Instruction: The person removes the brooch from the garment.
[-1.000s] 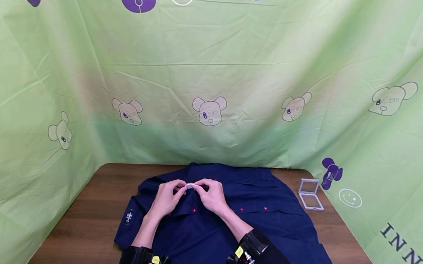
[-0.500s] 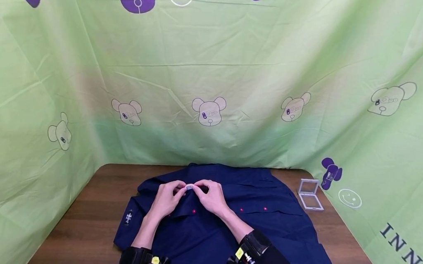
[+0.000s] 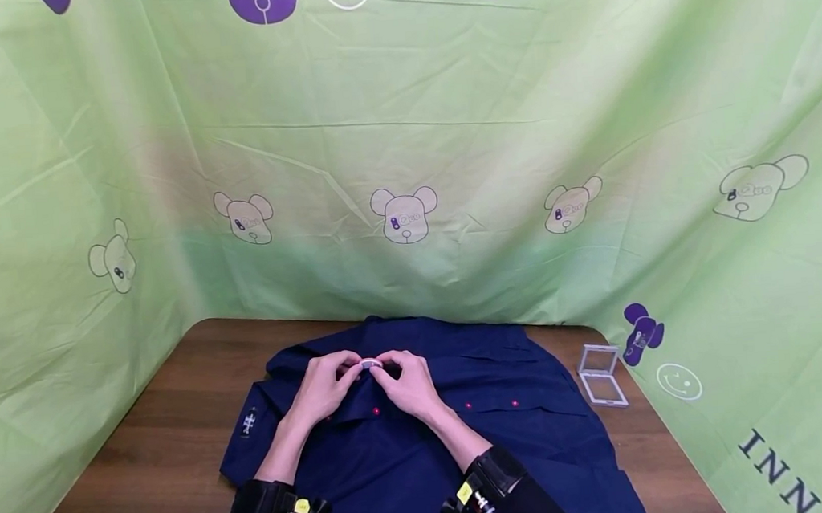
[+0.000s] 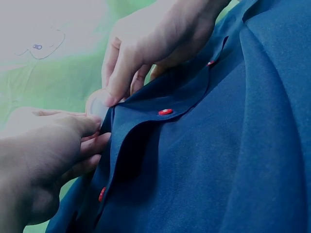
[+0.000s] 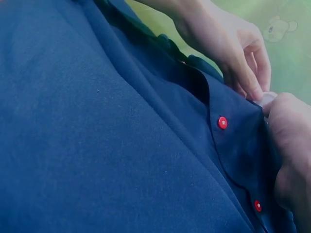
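A small round disc point(image 3: 369, 363) with a pale rim, possibly a badge, is held at the front of a dark blue shirt point(image 3: 427, 456) with red buttons. My left hand point(image 3: 322, 388) pinches its left edge between thumb and index finger. From the other side my right hand point(image 3: 408, 381) pinches it too. In the left wrist view the whitish disc point(image 4: 97, 101) stands against the raised fold of the shirt, and some left fingers lie against the cloth below. Fingers cover much of the disc point(image 5: 266, 98) in the right wrist view; its back is hidden.
An open, clear-framed case point(image 3: 603, 377) stands at the right on the brown wooden table point(image 3: 145, 463). A small silvery item point(image 3: 249, 422) lies on the shirt at the left. Green printed cloth point(image 3: 401, 128) hangs behind and at both sides.
My right thumb has shifted slightly down along the disc, and a bit more of the disc shows. My left hand keeps its hold. The head view has tilted slightly.
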{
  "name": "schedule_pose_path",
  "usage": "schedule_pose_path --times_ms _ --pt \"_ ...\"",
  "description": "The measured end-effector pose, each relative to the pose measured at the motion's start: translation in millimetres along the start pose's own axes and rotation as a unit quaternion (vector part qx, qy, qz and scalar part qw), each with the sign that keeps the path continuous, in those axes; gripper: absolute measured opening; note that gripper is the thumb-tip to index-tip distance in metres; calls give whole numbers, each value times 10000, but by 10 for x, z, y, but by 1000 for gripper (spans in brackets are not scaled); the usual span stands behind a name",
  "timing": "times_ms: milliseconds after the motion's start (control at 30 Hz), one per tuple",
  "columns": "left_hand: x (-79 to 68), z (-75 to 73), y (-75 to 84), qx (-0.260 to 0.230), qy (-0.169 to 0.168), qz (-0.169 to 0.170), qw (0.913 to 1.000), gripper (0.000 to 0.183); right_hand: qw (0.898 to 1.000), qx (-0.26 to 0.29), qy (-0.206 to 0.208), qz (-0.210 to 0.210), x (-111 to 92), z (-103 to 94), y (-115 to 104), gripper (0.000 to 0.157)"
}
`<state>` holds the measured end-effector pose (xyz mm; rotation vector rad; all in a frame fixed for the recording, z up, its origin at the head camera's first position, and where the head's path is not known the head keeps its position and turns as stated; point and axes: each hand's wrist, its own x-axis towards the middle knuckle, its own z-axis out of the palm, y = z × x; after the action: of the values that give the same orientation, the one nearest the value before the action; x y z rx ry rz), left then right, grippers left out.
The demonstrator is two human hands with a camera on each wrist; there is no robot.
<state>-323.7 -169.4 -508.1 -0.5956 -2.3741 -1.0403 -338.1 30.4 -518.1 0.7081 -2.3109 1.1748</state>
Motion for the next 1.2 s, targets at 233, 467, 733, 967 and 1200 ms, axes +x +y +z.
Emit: schedule_pose_path --times_ms 233,467,733,967,1200 --pt "4 -3 -6 8 13 65 10000 3 9999 -83 90 -32 12 17 23 11" --pt "8 -13 17 21 -33 50 10000 3 9999 -40 -12 107 16 12 11 9" --pt "-3 -13 24 55 -93 4 9999 4 9999 -83 34 50 4 11 3 11" --pt "-3 -15 19 31 -92 47 9999 3 10000 -39 14 58 6 -1 -15 10" --pt "-12 -9 29 51 -77 108 9999 4 9999 -56 64 -62 -10 2 -12 10"
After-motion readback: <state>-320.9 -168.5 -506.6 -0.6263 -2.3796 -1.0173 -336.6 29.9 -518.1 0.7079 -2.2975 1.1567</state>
